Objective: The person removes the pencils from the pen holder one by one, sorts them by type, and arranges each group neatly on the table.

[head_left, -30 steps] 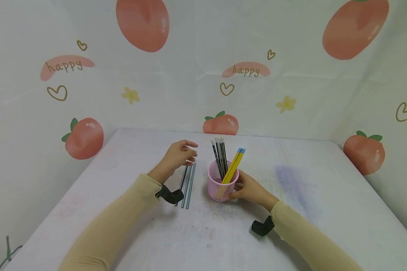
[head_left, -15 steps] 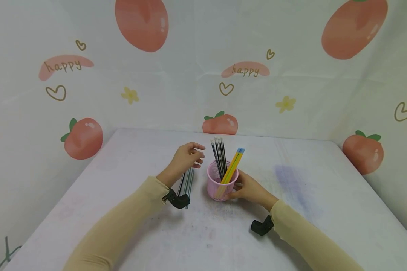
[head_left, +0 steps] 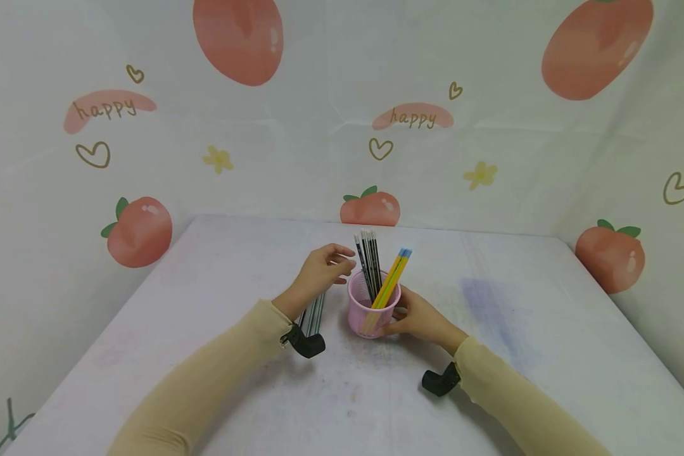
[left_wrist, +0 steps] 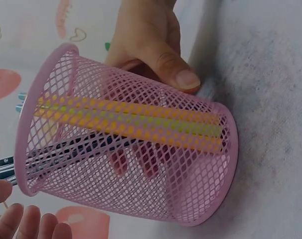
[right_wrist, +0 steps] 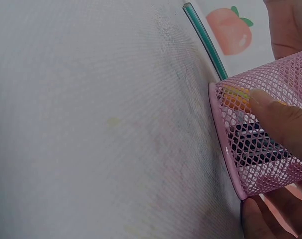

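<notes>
A pink mesh pencil cup [head_left: 358,320] stands upright near the middle of the table. Black pencils [head_left: 368,259] and yellow pencils [head_left: 391,280] with blue ends lean inside it. My right hand [head_left: 420,322] grips the cup from its right side, thumb against the mesh. At the cup's left my left hand [head_left: 322,269] hovers with loosely bent fingers, beside the tops of the black pencils. In the left wrist view its fingertips [left_wrist: 29,221] and thumb stand apart near the rim, with nothing pinched between them.
Several dark and teal pencils [head_left: 316,315] lie on the white table [head_left: 342,405] under my left wrist, partly hidden by it. A printed backdrop [head_left: 296,171] hangs behind the table.
My left hand has moved right, from above the lying pencils to the black pencils at the cup. The right hand and the cup have stayed in place.
</notes>
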Demonstrator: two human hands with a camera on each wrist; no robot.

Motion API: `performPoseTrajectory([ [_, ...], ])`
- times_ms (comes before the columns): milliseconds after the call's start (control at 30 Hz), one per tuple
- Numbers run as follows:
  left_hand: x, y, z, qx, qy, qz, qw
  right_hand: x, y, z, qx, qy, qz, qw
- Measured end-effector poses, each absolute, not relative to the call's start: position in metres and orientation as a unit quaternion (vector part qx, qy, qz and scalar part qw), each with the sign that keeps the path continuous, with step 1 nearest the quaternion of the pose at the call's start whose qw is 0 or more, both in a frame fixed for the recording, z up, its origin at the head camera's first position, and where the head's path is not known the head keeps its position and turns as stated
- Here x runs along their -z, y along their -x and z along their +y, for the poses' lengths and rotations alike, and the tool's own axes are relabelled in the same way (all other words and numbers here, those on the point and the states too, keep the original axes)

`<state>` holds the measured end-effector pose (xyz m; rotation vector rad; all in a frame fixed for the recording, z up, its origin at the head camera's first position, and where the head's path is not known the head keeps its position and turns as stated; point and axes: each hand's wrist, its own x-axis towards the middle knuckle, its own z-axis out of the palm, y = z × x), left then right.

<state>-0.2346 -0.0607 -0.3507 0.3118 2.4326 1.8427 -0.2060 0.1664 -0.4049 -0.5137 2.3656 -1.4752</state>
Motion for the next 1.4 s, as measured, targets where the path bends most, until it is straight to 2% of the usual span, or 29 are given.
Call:
performPoseTrajectory([
  [1400, 0.358, 0.232, -0.045, -0.615, -0.099, 0.782, 0.01, 0.406, 0.207, 0.168, 0.512, 0.18, 0.825, 0.156],
])
